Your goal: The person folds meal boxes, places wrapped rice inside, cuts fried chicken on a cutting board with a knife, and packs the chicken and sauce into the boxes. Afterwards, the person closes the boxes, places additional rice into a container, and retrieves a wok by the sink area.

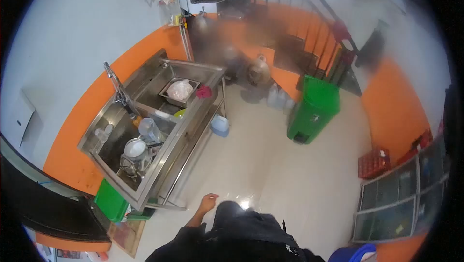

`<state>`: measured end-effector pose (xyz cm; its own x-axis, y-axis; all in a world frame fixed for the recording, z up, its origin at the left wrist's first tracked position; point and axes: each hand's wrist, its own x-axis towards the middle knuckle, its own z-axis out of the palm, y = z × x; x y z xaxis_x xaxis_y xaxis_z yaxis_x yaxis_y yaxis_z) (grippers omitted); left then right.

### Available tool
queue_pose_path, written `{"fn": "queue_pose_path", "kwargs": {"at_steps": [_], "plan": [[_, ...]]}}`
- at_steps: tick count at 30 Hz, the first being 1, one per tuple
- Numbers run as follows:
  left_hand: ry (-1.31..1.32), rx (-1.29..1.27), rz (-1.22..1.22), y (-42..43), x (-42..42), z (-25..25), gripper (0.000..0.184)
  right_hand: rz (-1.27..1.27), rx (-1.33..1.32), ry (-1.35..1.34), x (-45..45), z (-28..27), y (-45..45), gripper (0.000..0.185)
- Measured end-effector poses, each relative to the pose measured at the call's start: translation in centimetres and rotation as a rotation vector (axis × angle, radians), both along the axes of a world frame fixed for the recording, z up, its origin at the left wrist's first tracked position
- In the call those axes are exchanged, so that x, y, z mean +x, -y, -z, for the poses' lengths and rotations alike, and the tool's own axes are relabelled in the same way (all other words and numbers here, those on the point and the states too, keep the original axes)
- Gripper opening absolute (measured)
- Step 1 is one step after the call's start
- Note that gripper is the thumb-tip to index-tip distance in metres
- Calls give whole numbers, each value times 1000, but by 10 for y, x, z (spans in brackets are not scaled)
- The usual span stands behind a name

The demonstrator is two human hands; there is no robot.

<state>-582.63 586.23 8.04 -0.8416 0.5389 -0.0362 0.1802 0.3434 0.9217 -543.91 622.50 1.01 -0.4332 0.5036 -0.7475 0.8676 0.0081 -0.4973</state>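
My left hand point(208, 203) hangs low over the pale tiled floor, just in front of the dark clothing on my body. Its fingers are bent together, and whether anything small is between them is too small to tell. The steel double sink point(166, 139) stands ahead of it to the left. Pots and a strainer point(135, 149) lie in the near basin, beside a clear plastic jug point(150, 129). A steel tray point(181, 99) in the far basin holds a white bag point(179, 89). My right hand does not show.
A green pedal bin point(314, 110) stands ahead on the right. Beyond are plastic jugs point(278, 97) and a curved staircase. A red crate point(374, 163) and a glass-doored cabinet point(389, 204) line the right side. A blue-tinted container point(220, 126) sits beside the sink.
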Motion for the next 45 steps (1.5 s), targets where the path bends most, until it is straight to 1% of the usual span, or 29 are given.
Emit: {"fn": "queue_pose_path", "kwargs": {"at_steps": [2,4,6,8,9,11,12,13,14,16,18,20,21,22,23,24,25,26,28,29,30,32,33,34,37,38,41,42,45], "plan": [[363,58,-220,-8,-30,-23,18,19,143,-118,-100,4,-92,18],[430,28,-383,-22,-75,-50,19,46,268,-247,-213,7,-180,17],[484,135,-452,-50,-134,-84,22,69,378,-376,-334,6,-255,16],[477,214,-456,-83,-207,-126,26,-24,461,-506,-452,-6,-304,16],[445,280,-451,-96,-257,-132,27,-88,506,-573,-507,-25,-318,15],[402,426,-442,-127,-352,-147,28,37,306,-599,-603,-68,-321,14],[261,402,-454,-145,-403,-164,28,-122,443,-673,-652,-69,-326,13],[134,369,-474,-163,-451,-182,28,-143,321,-579,-680,-74,-338,15],[130,389,-474,-184,-499,-213,29,-160,205,-499,-733,-135,-327,16],[61,301,-444,-214,-584,-269,30,-360,377,-603,-817,-125,-358,19],[-94,306,-424,-251,-673,-313,32,-281,151,-554,-913,-194,-358,20],[-184,321,-424,-274,-762,-340,33,-437,217,-803,-1017,-208,-385,24],[-144,321,-449,-281,-809,-342,34,-453,298,-910,-1070,-235,-383,23],[-222,296,-483,-295,-849,-359,35,-471,377,-1018,-1123,-276,-374,23],[-297,268,-519,-313,-887,-376,37,-563,249,-965,-1177,-309,-373,18],[-304,275,-506,-328,-924,-386,35,-552,97,-1101,-1240,-318,-372,14],[-316,286,-493,-344,-964,-395,34,-622,35,-1044,-1283,-368,-356,9],[-375,262,-470,-359,-1017,-397,33,-641,95,-1124,-1326,-398,-342,10],[-436,183,-484,-400,-1091,-397,31,-656,-156,-1264,-1436,-414,-323,16],[-453,128,-518,-423,-1125,-406,31,-700,-154,-1297,-1474,-436,-310,21],[-439,84,-522,-441,-1164,-407,32,-783,-9,-1398,-1536,-426,-305,26],[-500,14,-558,-468,-1242,-402,33,-702,513,-1564,-1623,-421,-282,26],[-567,-18,-586,-478,-1268,-398,33,-637,777,-1622,-1652,-421,-268,27],[-540,7,-632,-490,-1286,-403,30,-652,758,-1512,-1638,-464,-264,30],[-668,-133,-627,-504,-1325,-405,26,-640,708,-1343,-1676,-466,-262,30],[-712,-191,-693,-507,-1330,-400,30,-622,723,-1363,-1696,-451,-262,32],[-743,-150,-617,-498,-1338,-394,27,-551,416,-1543,-1732,-413,-251,33],[-734,-289,-649,-498,-1328,-407,25,-657,187,-1402,-1717,-435,-253,34],[-969,-457,-576,-493,-1327,-420,23,-620,304,-1515,-1716,-435,-252,34]]}}
